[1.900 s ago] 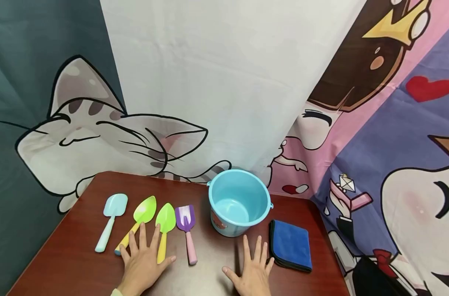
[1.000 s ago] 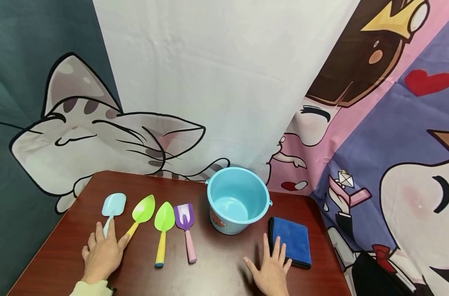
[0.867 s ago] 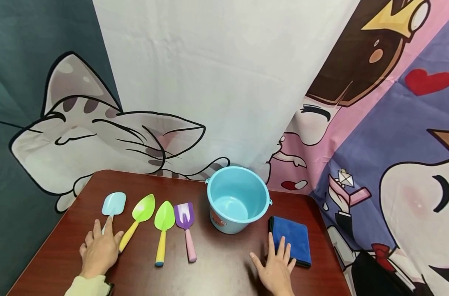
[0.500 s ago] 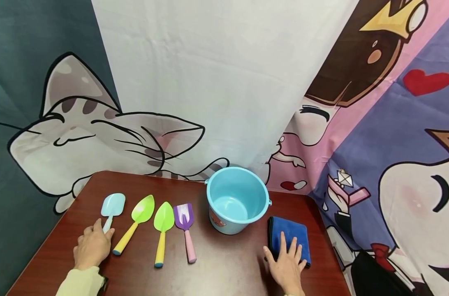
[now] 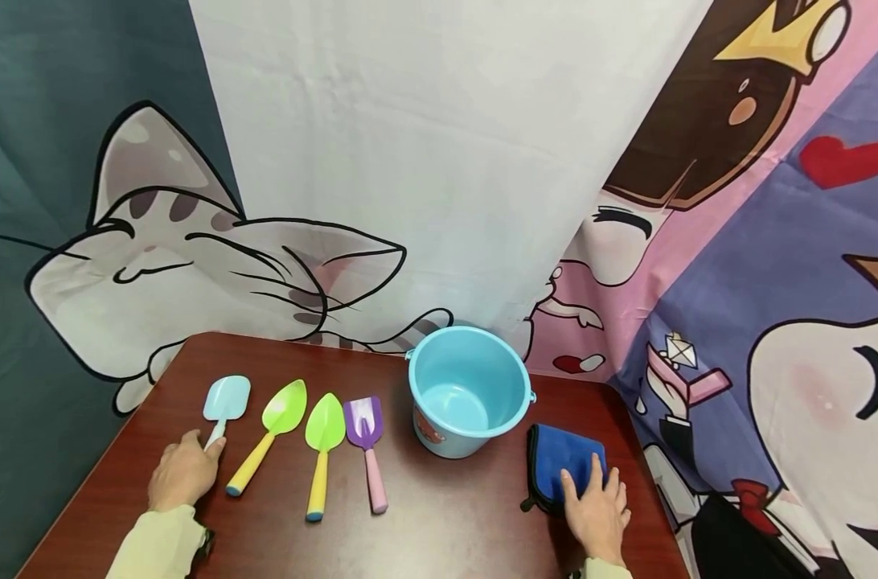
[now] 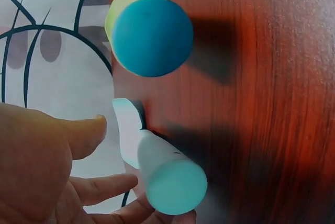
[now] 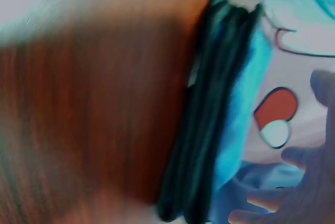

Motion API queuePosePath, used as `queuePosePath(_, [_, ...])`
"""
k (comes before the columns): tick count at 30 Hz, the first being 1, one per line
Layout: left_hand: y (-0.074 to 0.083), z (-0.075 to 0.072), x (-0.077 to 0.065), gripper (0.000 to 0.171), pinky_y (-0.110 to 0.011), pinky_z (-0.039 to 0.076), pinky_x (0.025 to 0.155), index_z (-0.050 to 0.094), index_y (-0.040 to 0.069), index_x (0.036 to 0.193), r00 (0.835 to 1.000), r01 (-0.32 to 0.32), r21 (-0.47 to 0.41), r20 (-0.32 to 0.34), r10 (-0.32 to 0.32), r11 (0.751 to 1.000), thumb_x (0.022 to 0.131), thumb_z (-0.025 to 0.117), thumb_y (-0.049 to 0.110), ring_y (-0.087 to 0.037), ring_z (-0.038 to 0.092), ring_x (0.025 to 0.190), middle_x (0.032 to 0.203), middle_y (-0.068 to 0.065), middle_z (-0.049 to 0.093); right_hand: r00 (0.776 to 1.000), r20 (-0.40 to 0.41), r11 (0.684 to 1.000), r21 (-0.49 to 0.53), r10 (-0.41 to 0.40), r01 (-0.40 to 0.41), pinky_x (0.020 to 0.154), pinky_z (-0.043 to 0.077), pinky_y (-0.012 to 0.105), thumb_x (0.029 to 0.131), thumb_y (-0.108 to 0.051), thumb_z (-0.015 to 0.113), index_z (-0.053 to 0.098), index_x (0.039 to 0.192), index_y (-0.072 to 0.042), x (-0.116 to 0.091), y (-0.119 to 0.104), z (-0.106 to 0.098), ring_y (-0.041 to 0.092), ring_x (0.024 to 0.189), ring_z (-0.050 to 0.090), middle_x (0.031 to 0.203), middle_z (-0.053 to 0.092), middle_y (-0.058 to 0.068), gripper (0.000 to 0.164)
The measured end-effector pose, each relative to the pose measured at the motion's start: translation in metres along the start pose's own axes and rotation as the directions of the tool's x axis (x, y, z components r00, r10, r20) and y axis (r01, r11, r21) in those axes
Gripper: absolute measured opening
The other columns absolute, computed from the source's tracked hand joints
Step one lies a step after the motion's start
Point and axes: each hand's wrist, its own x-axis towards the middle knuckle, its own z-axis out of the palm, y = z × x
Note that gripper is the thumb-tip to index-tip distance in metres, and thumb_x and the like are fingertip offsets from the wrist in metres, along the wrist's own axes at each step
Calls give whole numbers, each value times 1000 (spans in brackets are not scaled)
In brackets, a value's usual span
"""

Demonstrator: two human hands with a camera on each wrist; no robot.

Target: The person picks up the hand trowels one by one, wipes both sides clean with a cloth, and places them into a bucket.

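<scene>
My left hand (image 5: pixel 186 473) is at the handle of the pale blue toy shovel (image 5: pixel 227 397), at the table's left. In the left wrist view, the fingers (image 6: pixel 104 190) reach beside and below the handle (image 6: pixel 175 185), while the thumb (image 6: pixel 86 136) stays apart from it. My right hand (image 5: pixel 596 511), fingers spread, lies over the front right part of the folded blue cloth (image 5: pixel 558 460). Black trim edges the cloth, and its front left corner shows a small dark tab. The right wrist view gives the cloth's stacked black edges (image 7: pixel 201 114) side-on, blurred, with fingers beyond.
Two green trowels with yellow handles (image 5: pixel 285 408) (image 5: pixel 326 422) and a purple shovel with a pink handle (image 5: pixel 364 422) lie in a row right of the pale blue one. A light blue bucket (image 5: pixel 470 386) stands at the back. Printed curtains (image 5: pixel 410 161) hang behind the table (image 5: pixel 468 531).
My left hand has moved left from the green trowels to the pale blue shovel. My right hand has slid right onto the cloth, whose front left corner now looks shifted.
</scene>
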Motion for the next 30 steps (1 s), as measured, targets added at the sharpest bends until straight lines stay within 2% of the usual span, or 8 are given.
queuePosePath(5, [-1, 2, 5, 71, -59, 38, 76, 36, -13, 128, 1000, 30, 8, 1, -30, 1000, 93, 46, 48, -54, 43, 101, 109, -36, 47, 999, -19, 999, 31, 42, -42, 93, 17, 69, 91, -55, 42, 19, 145, -5, 9, 14, 5, 55, 126, 16, 141, 14, 37, 77])
queuePosePath(10, [-1, 3, 8, 60, -54, 40, 69, 42, -10, 124, 996, 87, 22, 26, -87, 996, 92, 53, 39, -51, 48, 94, 107, -33, 51, 998, -30, 999, 16, 47, -46, 85, 31, 67, 90, -39, 53, 20, 143, -2, 14, 24, 7, 56, 114, 34, 134, 30, 35, 72])
queuePosePath(12, [-2, 3, 9, 55, -52, 40, 66, 45, -10, 121, 995, 91, 23, 32, -92, 996, 91, 54, 35, -48, 50, 90, 103, -31, 53, 998, -34, 999, 8, 46, -46, 82, 34, 65, 89, -35, 58, 21, 142, -3, 15, 26, 7, 56, 110, 39, 130, 35, 34, 72])
queuePosePath(18, [-4, 3, 10, 49, -46, 40, 62, 50, -11, 115, 997, 64, 16, 46, -64, 998, 91, 55, 31, -40, 53, 81, 94, -26, 57, 999, -7, 998, 40, 46, -46, 87, 33, 63, 86, -30, 63, 22, 141, -1, 20, 27, 3, 54, 110, 38, 125, 40, 35, 75])
queuePosePath(25, [-6, 2, 9, 51, -43, 41, 61, 53, -11, 111, 996, 41, -3, 85, -40, 999, 90, 49, 35, -32, 53, 73, 87, -22, 58, 987, 12, 977, 140, 159, -159, 93, 31, 59, 77, -33, 71, 26, 136, 7, 23, 27, -7, 53, 113, 38, 128, 37, 37, 84])
queuePosePath(30, [-6, 0, 9, 49, -42, 40, 59, 59, -7, 103, 996, 30, -13, 80, -29, 999, 90, 44, 38, -31, 52, 72, 84, -20, 58, 983, 35, 971, 158, 178, -182, 94, 32, 57, 76, -35, 71, 35, 129, 14, 22, 28, -11, 53, 110, 41, 124, 40, 39, 81])
